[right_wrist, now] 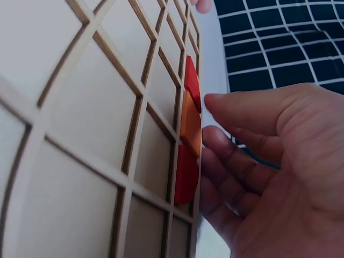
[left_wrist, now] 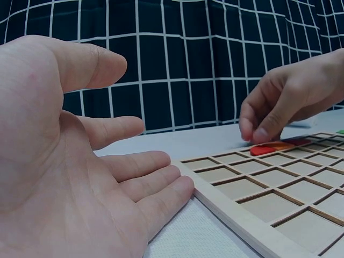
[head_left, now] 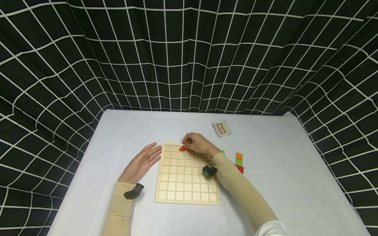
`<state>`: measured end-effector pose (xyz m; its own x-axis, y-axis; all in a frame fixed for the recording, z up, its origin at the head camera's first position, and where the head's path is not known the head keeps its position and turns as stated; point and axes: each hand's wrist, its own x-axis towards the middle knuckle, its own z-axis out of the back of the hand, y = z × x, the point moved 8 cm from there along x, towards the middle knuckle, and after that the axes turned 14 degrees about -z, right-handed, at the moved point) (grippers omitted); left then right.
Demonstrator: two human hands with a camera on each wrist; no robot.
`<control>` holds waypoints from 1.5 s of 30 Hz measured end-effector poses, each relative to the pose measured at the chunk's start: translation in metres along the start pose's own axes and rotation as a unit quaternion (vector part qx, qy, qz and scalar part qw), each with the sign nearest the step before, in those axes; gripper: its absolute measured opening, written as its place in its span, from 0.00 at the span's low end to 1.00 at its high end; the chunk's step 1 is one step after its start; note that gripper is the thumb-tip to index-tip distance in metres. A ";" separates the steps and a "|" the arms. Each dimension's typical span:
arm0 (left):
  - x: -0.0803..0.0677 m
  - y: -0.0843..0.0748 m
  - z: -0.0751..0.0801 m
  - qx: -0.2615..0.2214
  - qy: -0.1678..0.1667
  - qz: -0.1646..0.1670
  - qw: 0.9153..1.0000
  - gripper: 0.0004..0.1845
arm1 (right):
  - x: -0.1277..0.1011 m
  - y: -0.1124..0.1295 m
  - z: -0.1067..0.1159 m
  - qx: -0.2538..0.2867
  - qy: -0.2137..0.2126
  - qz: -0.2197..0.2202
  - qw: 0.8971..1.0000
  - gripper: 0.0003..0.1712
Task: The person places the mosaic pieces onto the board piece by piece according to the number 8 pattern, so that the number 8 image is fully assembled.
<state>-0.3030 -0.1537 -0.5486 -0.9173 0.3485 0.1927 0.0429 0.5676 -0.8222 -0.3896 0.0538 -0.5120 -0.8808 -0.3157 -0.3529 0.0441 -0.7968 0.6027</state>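
Note:
A wooden grid board (head_left: 187,183) lies on the white table. In its far row sit a red tile (right_wrist: 192,80), an orange tile (right_wrist: 191,126) and another red tile (right_wrist: 185,172). My right hand (head_left: 196,143) hovers over that row, thumb and fingertips (right_wrist: 212,137) curled down and pinching the orange tile (left_wrist: 277,145) at its far edge. My left hand (head_left: 141,162) rests flat on the table just left of the board, fingers straight and holding nothing; its fingers (left_wrist: 156,183) lie against the board's edge (left_wrist: 215,201).
Right of the board lie loose orange (head_left: 239,156), green (head_left: 239,162) and red (head_left: 240,169) tiles, and another green tile (head_left: 222,152) near my right wrist. A small picture card (head_left: 221,128) lies further back. A black gridded curtain surrounds the table.

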 end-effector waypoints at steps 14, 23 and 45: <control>0.000 0.002 0.000 0.007 -0.004 0.005 1.000 0.31 | -0.016 -0.012 0.025 0.061 -0.017 -0.010 0.998 0.15; 0.000 0.002 0.000 0.008 -0.001 0.002 1.000 0.31 | -0.046 -0.005 0.059 0.078 -0.052 0.013 0.996 0.14; -0.001 0.002 -0.001 0.011 -0.005 0.004 1.000 0.30 | -0.109 -0.031 0.116 0.087 -0.130 0.004 0.988 0.13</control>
<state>-0.3020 -0.1522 -0.5502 -0.9212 0.3447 0.1807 0.0416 0.5489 -0.8349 -0.3496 0.1730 -0.4094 -0.9729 -0.1612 -0.1656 -0.0097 -0.6874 0.7262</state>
